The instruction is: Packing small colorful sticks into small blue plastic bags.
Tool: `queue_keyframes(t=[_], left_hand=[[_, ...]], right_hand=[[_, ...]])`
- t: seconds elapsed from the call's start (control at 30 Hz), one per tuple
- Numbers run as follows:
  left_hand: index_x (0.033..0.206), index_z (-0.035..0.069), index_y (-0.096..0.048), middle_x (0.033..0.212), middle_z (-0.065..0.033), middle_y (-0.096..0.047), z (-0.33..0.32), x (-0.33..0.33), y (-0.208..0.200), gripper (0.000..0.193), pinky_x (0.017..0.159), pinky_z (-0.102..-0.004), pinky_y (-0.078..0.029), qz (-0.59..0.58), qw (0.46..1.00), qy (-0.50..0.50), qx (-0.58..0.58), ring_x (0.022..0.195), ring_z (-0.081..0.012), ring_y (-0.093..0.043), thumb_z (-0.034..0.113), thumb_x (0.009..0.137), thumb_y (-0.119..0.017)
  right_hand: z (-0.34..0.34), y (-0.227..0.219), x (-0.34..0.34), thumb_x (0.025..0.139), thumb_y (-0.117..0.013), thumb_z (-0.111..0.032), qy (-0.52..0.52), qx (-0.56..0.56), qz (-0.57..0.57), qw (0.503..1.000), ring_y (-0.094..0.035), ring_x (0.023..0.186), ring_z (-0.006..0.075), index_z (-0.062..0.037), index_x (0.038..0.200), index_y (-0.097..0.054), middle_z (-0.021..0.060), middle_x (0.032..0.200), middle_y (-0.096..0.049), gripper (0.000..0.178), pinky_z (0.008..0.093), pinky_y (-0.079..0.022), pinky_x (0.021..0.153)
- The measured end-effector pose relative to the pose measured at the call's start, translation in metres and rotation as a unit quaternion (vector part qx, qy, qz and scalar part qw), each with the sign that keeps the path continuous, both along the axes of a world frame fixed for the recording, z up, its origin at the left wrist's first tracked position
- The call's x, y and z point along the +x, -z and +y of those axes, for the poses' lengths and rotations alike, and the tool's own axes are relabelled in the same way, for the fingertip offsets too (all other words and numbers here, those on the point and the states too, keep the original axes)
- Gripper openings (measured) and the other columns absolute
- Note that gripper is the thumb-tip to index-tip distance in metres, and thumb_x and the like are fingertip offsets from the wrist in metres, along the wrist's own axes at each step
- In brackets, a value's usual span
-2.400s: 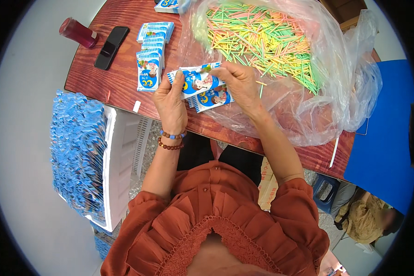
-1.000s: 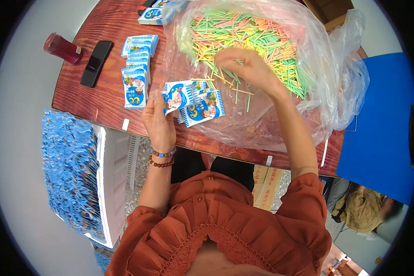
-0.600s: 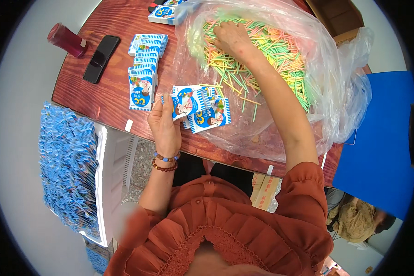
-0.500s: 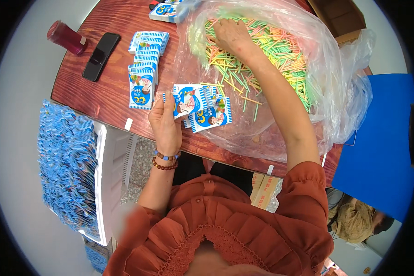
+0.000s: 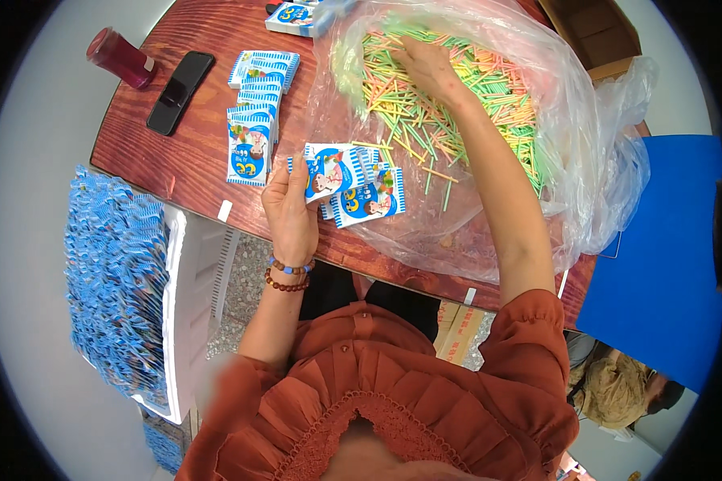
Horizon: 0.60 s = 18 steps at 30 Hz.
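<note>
My left hand [image 5: 291, 212] pinches a blue-and-white printed packet [image 5: 329, 170] between thumb and fingers, above the table's near edge. Beneath it, more of these packets [image 5: 369, 200] lie overlapped, partly covered by the held one. My right hand [image 5: 427, 67] reaches into a heap of thin pastel sticks [image 5: 489, 100], green, yellow and pink, on a clear plastic bag [image 5: 449, 240]. Its fingers bend down among the sticks, with the tips hidden, so their grip does not show.
A row of similar packets [image 5: 250, 144] lies left of my left hand. Beyond it are a black phone [image 5: 180, 92] and a red-lidded jar [image 5: 120, 58]. More packets [image 5: 293, 18] sit at the far edge. A white foam box [image 5: 173, 321] full of packets stands at left; a blue panel [image 5: 658, 256] at right.
My right hand has shifted slightly right and nearer within the sticks. My left hand stays in place with the packet. The whole view has tilted a little.
</note>
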State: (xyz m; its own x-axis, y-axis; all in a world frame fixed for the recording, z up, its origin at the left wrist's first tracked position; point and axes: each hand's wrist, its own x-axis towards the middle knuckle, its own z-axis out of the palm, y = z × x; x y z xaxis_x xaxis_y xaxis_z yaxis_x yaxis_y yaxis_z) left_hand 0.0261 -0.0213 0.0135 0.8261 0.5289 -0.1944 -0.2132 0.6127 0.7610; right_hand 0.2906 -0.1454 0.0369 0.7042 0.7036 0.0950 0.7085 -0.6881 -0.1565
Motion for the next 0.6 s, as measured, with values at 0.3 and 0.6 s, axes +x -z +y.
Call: queue_keyframes(t=[0.3, 0.6], left_hand=[[0.098, 0.004, -0.064, 0.092, -0.0038, -0.068, 0.002, -0.003, 0.002, 0.021, 0.066, -0.0266, -0.053, -0.008, 0.999, 0.03, -0.011, 0.079, -0.01, -0.064, 0.021, 0.099, -0.052], [0.097, 0.002, -0.064, 0.09, -0.0055, -0.069, -0.005, -0.003, -0.009, 0.023, 0.059, -0.024, -0.052, -0.017, 0.999, 0.029, -0.025, 0.076, -0.0097, -0.065, 0.022, 0.099, -0.052]], right_hand=[[-0.019, 0.02, 0.024, 0.098, -0.049, -0.025, 0.03, 0.359, 0.233, 0.903, -0.063, 0.088, 0.0174, -0.0003, 0.114, -0.058, 0.0039, 0.088, -0.064, 0.03, 0.0329, -0.049, 0.081], [-0.031, 0.006, 0.017, 0.099, -0.051, -0.026, 0.121, 0.383, 0.36, 0.842, -0.064, 0.084, 0.0142, 0.0024, 0.107, -0.057, 0.0059, 0.087, -0.063, 0.03, 0.0266, -0.05, 0.073]])
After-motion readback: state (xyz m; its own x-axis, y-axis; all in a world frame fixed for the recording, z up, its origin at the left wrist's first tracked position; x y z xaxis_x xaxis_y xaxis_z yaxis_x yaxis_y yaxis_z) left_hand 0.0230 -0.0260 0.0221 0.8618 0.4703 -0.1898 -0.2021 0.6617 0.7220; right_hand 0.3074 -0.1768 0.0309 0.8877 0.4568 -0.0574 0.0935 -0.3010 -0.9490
